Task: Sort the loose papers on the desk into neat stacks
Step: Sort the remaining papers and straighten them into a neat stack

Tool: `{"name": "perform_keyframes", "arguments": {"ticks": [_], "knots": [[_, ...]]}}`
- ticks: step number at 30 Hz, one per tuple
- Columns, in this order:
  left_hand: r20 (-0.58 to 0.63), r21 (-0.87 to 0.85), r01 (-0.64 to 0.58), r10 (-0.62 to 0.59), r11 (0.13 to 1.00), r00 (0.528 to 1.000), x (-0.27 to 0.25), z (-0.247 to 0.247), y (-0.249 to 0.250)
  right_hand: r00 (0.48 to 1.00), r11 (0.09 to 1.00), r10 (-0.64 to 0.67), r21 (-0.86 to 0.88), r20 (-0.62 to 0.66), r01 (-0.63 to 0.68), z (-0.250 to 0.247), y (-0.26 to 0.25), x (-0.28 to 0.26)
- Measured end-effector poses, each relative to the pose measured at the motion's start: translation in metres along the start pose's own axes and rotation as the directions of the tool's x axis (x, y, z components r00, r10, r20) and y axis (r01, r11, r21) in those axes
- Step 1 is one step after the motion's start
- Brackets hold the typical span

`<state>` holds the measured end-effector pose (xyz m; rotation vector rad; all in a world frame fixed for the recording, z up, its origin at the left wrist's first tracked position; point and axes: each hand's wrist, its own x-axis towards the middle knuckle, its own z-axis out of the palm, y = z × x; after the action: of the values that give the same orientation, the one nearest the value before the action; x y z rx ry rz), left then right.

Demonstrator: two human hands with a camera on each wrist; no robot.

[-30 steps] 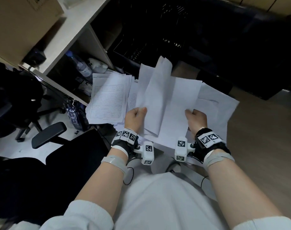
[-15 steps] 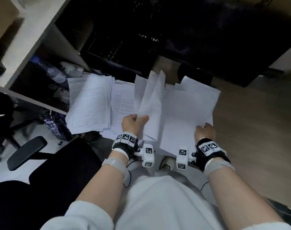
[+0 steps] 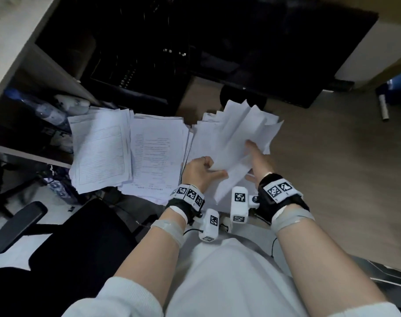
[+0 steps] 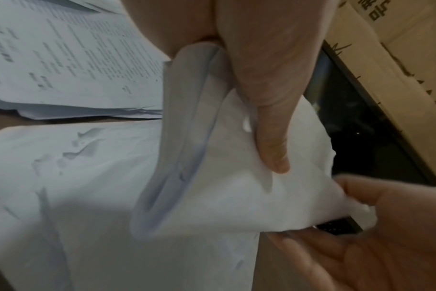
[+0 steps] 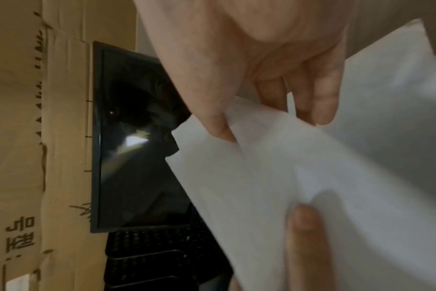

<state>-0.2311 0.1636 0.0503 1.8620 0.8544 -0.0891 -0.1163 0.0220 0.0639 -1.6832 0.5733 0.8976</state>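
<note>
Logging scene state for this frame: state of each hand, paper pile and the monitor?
left hand: grips held sheets
right hand: pinches same sheets
held sheets: lifted, bent, uneven
left stack: flat, printed, edges ragged
middle stack: flat, printed, beside left stack
monitor: screen dark

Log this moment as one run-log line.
left hand: grips blank sheets | right hand: grips same sheets | printed stacks: on desk, left

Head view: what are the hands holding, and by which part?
Both hold the blank sheets: left hand pinches their near edge, curled; right hand grips the right side.
</note>
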Motion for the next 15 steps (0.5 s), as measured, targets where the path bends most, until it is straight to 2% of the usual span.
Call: {"name": "perform_keyframes", "arguments": {"ticks": [3,7,9,12,15], "knots": [[-0.005,-0.028,0.031,-0.031,0.999,1.000,0.006,0.003,0.006,0.997,0.997,0.048,0.061,-0.057,-0.044,-0.016,-0.004,0.007],[-0.082,-0.125,0.039,-0.050,0.991,0.995,0.011,-0.010,0.015,0.992,0.983,0.025,0.184,-0.125,-0.002,-0.028,0.003,0.003],[-0.129,-0.175,0.055,-0.078,0.983,0.989,0.011,-0.015,0.015,0.999,0.984,0.019,0.180,-0.047,-0.011,-0.029,0.007,-0.001],[-0.109,-0.344,0.036,-0.077,0.938,0.991,0.004,-0.014,0.019,0.991,0.998,0.035,0.042,0.126,-0.040,-0.025,0.007,-0.013],[-0.035,-0.380,0.043,-0.061,0.924,0.997,0.000,-0.010,0.021,0.991,0.996,0.054,0.070,0.122,-0.063,-0.025,0.007,-0.016]]}}
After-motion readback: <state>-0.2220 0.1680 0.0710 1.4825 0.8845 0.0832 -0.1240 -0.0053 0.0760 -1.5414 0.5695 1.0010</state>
